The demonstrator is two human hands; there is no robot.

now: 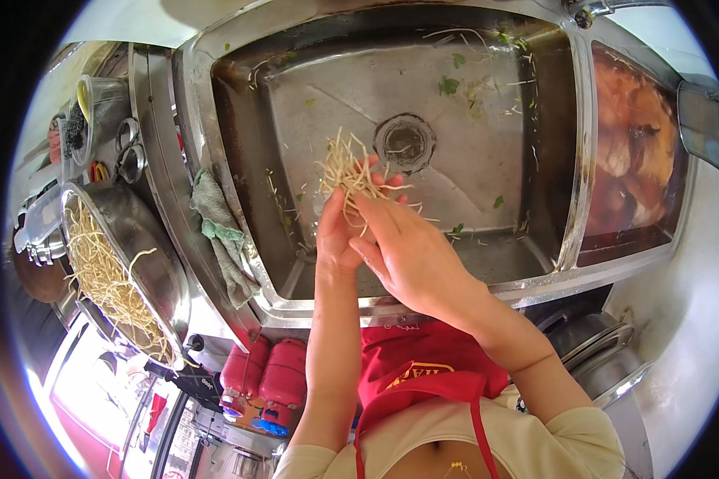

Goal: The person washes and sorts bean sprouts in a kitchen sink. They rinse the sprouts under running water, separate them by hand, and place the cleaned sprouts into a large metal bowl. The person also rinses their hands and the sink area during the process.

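Above the metal sink basin (347, 78), a tangled bunch of pale root-like strands (350, 173) rests in my left hand (335, 233), its thumb against the bunch and its fingertips showing behind. My right hand (395, 245) lies over the lower part of the strands, fingers pointing up and left; its fingertips are partly hidden. Loose strands and green leaf scraps (449, 85) are scattered on the basin floor and walls. Left of the sink, a steel bowl (150, 251) holds a large heap of similar pale strands (111, 281).
A grey-green cloth (218, 233) hangs over the sink's left rim. Right of the basin is a smaller compartment (629, 149) with orange and reddish contents in liquid. Scissors (130, 152) and clear containers stand far left. A faucet (587, 15) is at top right; red cylinders (283, 371) stand below.
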